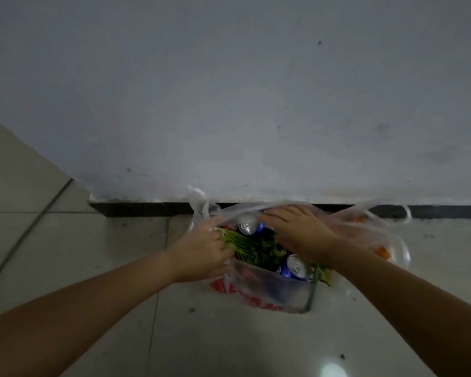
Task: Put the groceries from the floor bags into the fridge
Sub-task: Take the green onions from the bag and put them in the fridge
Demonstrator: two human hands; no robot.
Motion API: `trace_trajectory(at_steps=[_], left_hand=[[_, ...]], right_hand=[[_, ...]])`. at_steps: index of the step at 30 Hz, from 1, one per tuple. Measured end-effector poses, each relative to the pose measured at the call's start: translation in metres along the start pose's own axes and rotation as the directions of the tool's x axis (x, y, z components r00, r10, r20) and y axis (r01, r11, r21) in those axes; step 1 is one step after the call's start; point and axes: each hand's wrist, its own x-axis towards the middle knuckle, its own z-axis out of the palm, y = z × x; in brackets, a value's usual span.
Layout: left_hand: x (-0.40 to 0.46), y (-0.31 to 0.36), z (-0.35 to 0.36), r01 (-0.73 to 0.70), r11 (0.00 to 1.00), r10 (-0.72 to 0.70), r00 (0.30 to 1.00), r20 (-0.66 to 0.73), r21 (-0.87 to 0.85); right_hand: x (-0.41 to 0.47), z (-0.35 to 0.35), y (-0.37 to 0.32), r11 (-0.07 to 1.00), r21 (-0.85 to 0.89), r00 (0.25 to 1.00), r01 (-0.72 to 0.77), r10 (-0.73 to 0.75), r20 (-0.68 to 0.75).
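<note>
1. The near plastic bag (pixel 272 292) sits on the tiled floor (pixel 98 254) right against the wall (pixel 229 91), mouth pulled open. Inside there's a bunch of leafy greens (pixel 259 250), one drink can (pixel 247 225) toward the wall and a second can (pixel 294 266) nearer the person.

2. Left hand (pixel 201 253) is at the left rim of the bag, fingers curled into the green stems and the plastic. Looks like the grip is pinching either the stems or the bag edge, honestly can't tell which.

3. Right hand (pixel 299 229) is spread fairly flat over the far rim, fingers reaching toward the far can, not closed on anything that I can see.

4. A second bag (pixel 365 229) with something orange in it lies just to the right, touching the first one.

5. What could go wrong, imo: thin plastic could tear if it's yanked by the rim with cans weighing it down. Pulling the greens out could tip the near can, and it'd roll across the tiles. Stems could snap or bruise if grabbed too hard. Lighting is dim too, so easy to miss stuff at the bottom.
</note>
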Motion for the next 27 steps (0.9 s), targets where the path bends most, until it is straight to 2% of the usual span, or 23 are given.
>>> trace_trajectory(at_steps=[3, 4, 6, 11, 14, 17, 19, 20, 21, 22, 24, 26, 27], left_hand=[[-0.017, -0.013, 0.032, -0.097, 0.993, 0.095, 0.995, 0.032, 0.073], [-0.026, -0.014, 0.038, -0.139, 0.988, 0.135, 0.989, 0.056, 0.067], [-0.042, -0.011, 0.043, -0.132, 0.991, 0.133, 0.988, 0.081, -0.025], [-0.061, -0.005, 0.071, -0.04, 0.982, 0.026, 0.996, -0.08, -0.186], [-0.053, -0.017, 0.09, 0.153, 0.948, -0.196, 0.971, -0.136, -0.278], [-0.037, -0.023, 0.076, 0.411, 0.762, -0.466, 0.885, 0.018, -0.501], [-0.029, -0.024, 0.066, 0.601, 0.462, -0.67, 0.718, 0.188, -0.652], [-0.028, -0.025, 0.068, 0.645, 0.401, -0.677, 0.687, 0.264, -0.651], [-0.026, -0.028, 0.072, 0.643, 0.339, -0.643, 0.691, 0.33, -0.687], [-0.025, -0.03, 0.073, 0.626, 0.322, -0.633, 0.7, 0.33, -0.71], [-0.03, -0.032, 0.08, 0.573, 0.362, -0.669, 0.709, 0.223, -0.736], [-0.034, -0.032, 0.077, 0.49, 0.371, -0.659, 0.737, 0.148, -0.789], [-0.036, -0.03, 0.074, 0.439, 0.377, -0.648, 0.754, 0.107, -0.816]], right_hand=[[0.027, 0.024, 0.012, 0.997, -0.018, 0.995, 0.071, -0.072, -0.063], [0.031, 0.026, 0.015, 0.995, -0.02, 0.993, 0.1, -0.101, -0.058], [0.03, 0.024, 0.02, 0.996, 0.014, 0.996, 0.086, -0.086, -0.017], [0.026, 0.032, 0.026, 0.972, 0.228, 0.982, -0.058, 0.015, 0.19], [0.03, 0.049, 0.026, 0.925, 0.355, 0.963, -0.134, 0.037, 0.268], [0.037, 0.049, 0.023, 0.895, 0.388, 0.947, -0.221, 0.102, 0.305], [0.041, 0.039, 0.016, 0.85, 0.44, 0.929, -0.29, 0.139, 0.344], [0.044, 0.036, 0.012, 0.847, 0.436, 0.926, -0.305, 0.156, 0.345], [0.047, 0.033, 0.008, 0.86, 0.405, 0.93, -0.309, 0.183, 0.319], [0.05, 0.029, 0.005, 0.882, 0.37, 0.947, -0.291, 0.209, 0.246], [0.056, 0.021, -0.005, 0.935, 0.308, 0.98, -0.173, 0.196, -0.043], [0.06, 0.014, -0.025, 0.972, 0.232, 0.952, 0.039, 0.035, -0.305], [0.061, 0.01, -0.039, 0.972, 0.192, 0.925, 0.137, -0.056, -0.375]])
